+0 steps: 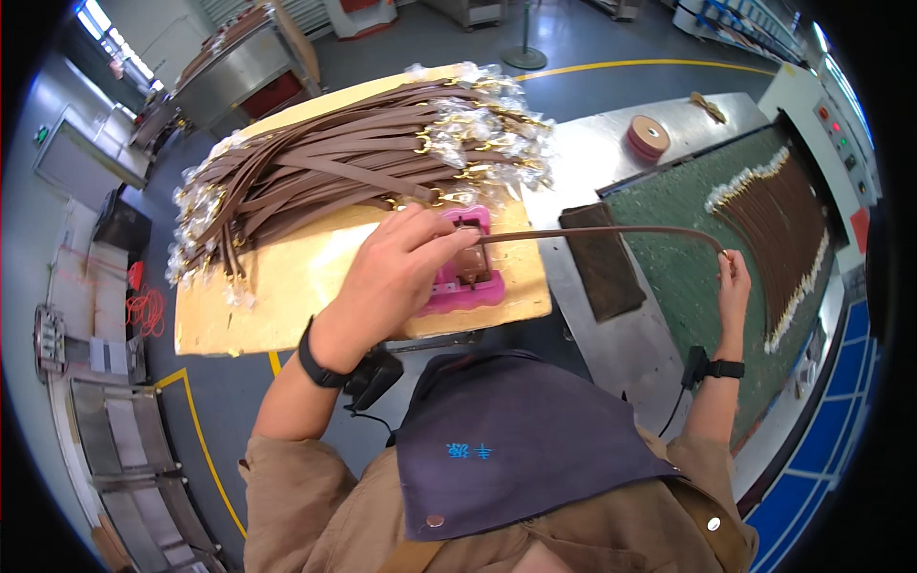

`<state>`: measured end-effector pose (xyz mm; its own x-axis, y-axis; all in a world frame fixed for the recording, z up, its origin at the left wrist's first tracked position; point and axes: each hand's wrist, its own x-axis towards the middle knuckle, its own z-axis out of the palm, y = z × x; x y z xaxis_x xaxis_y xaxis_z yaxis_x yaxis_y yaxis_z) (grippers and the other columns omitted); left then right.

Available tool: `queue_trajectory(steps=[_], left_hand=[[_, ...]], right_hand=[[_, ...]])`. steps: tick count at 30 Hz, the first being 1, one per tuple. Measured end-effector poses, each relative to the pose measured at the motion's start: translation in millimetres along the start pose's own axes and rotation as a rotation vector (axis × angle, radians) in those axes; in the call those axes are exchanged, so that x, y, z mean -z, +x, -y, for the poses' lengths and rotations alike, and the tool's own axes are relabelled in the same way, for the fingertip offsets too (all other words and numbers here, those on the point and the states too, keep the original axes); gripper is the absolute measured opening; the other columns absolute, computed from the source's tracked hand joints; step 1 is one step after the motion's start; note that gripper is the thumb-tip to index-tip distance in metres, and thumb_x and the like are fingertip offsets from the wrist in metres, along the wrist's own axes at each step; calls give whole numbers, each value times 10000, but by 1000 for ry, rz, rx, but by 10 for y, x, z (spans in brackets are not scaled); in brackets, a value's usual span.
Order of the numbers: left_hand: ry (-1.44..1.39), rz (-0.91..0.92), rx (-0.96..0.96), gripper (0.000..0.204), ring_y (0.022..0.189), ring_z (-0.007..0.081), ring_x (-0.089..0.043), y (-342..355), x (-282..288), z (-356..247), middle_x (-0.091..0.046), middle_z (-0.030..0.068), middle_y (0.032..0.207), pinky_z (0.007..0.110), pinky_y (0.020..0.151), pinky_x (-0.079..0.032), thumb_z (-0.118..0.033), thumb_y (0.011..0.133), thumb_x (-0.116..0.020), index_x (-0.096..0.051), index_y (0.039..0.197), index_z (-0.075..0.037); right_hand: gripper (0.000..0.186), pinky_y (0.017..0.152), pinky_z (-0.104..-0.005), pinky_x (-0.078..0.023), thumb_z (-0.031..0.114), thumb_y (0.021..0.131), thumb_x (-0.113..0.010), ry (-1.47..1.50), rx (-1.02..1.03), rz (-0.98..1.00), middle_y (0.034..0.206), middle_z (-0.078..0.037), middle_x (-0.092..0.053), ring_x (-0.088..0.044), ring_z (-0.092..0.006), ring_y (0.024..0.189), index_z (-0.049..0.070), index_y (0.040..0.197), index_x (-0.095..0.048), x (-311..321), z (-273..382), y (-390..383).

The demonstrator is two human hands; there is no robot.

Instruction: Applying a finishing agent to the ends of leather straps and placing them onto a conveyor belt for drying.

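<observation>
A narrow brown strap (602,230) stretches between my two hands, bowing slightly upward. Closed on its left end is my left hand (396,253), thumb and fingers pinched just over a pink tray (490,289) with brown contents and dark parts inside. My left hand hides part of that tray. Further right, my right hand (734,285) pinches the strap's other end above a green surface. Behind the tray lies a large pile of brown straps (325,158), their metal-clasped ends wrapped in clear plastic (487,134).
The pile and tray rest on a yellowish board (287,320). To the right, a green belt (669,196) carries a row of brown straps (778,229). A brown roll (648,138) and a dark cloth (604,263) lie on the metal table (564,158). A control panel (831,124) stands far right.
</observation>
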<state>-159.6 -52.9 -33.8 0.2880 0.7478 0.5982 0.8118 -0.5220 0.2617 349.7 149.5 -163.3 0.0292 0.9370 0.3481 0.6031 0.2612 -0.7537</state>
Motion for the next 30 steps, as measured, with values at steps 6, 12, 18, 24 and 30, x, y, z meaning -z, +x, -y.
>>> queue_trajectory(steps=[6, 12, 18, 24, 30], left_hand=[[-57, 63, -9, 337, 753, 281, -597, 110, 534, -345, -641, 114, 897, 360, 650, -477, 42, 721, -706, -677, 1054, -3], [-473, 194, 82, 279, 671, 213, -594, -47, 965, -379, -651, 107, 774, 309, 590, -444, 19, 680, -746, -722, 958, 26], [-752, 140, 135, 217, 661, 197, -599, -240, 792, -794, -672, 116, 769, 290, 569, -431, -62, 762, -776, -739, 947, 44], [-1110, 14, 261, 279, 716, 176, -608, -154, 25, -1471, -656, 119, 819, 277, 580, -439, -114, 814, -767, -709, 1023, 62], [-1542, 263, 816, 313, 813, 138, -606, 169, -1398, -1923, -668, 80, 965, 281, 713, -484, -90, 906, -693, -632, 1169, 69]], right_hand=[[124, 618, -224, -392, 150, 951, -624, -31, 15, -77, 786, 42, -514, -466, -53, 689, 29, 976, -637, 488, 331, -234], [121, 662, -233, -425, 131, 926, -651, 75, -85, 185, 819, 27, -547, -504, -62, 734, 18, 968, -646, 665, 661, -605], [91, 687, -249, -448, 109, 932, -641, 267, -152, 393, 820, 34, -569, -556, -82, 764, 20, 952, -643, 991, 230, -930], [218, 715, -353, -538, 246, 932, -671, 909, -430, 606, 738, -9, -575, -614, -161, 706, 51, 869, -595, 1323, -229, -1415], [271, 822, -459, -562, 314, 921, -677, 1448, -428, 518, 703, 20, -456, -535, -147, 706, 102, 837, -531, 1267, 45, -1935]])
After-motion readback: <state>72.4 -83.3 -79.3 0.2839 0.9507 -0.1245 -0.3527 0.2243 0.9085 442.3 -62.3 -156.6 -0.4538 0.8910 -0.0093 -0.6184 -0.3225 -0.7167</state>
